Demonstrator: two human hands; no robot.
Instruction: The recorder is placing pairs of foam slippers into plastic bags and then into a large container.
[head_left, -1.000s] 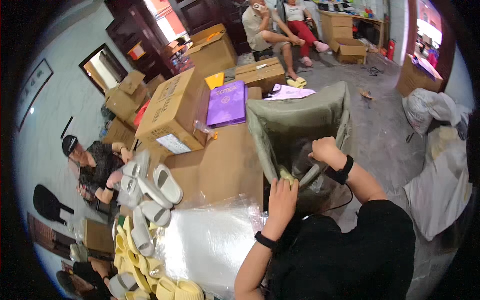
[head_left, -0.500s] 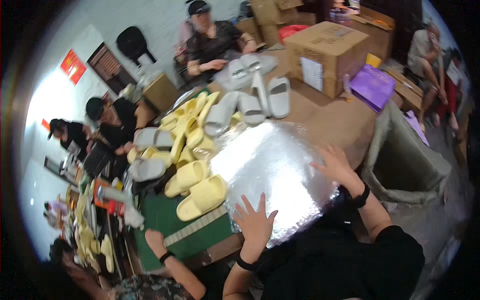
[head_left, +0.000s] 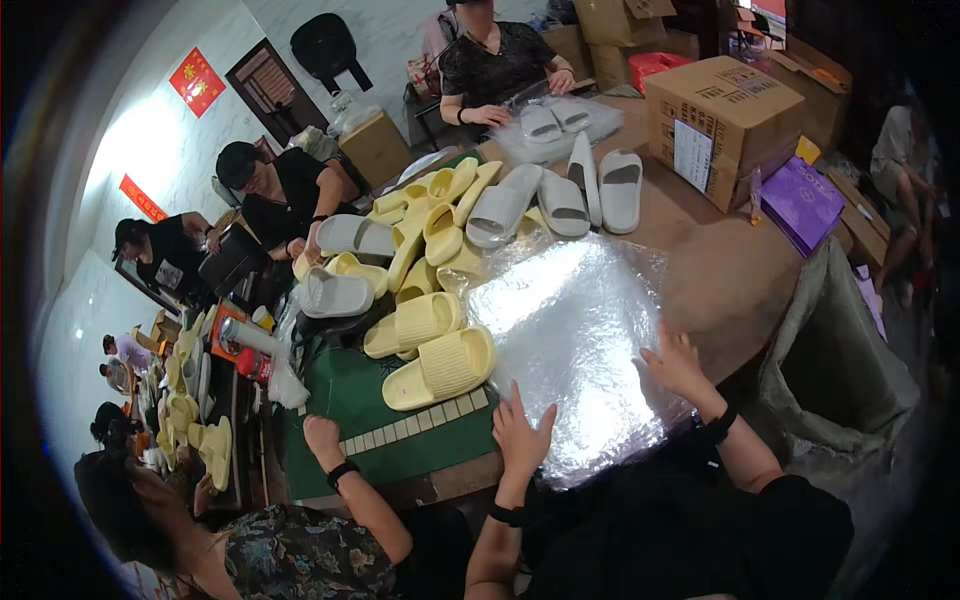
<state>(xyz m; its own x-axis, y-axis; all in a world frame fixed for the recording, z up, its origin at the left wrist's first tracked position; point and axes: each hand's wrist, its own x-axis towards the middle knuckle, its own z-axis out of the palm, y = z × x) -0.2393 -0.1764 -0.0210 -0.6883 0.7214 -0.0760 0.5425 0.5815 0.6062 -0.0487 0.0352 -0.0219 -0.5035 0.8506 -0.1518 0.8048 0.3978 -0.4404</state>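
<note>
A shiny stack of clear plastic bags or sheets (head_left: pixel 575 345) lies on the table in front of me. At its near left edge, my left hand (head_left: pixel 521 438) rests with the thumb and fingers apart, holding nothing. My right hand (head_left: pixel 677 366) is at the stack's right edge, its fingers also spread and lightly touching the plastic. Just left of the stack, yellow slippers (head_left: pixel 440 368) lie in a heap. Several grey slippers (head_left: pixel 505 205) stand or lie beyond its far edge.
A cardboard box (head_left: pixel 725 130) and a purple bag (head_left: pixel 800 203) sit at the far right. Below them stands an open grey-green sack (head_left: pixel 840 355). A row of pale tiles (head_left: pixel 415 425) lies on a green mat (head_left: pixel 330 385). Co-workers sit left and across; one's fist (head_left: pixel 322 437) rests nearby.
The whole scene has shifted in the picture as my head moved. My left hand has gone from lying spread over the stack's near left corner to its left edge. Both hands stay open.
</note>
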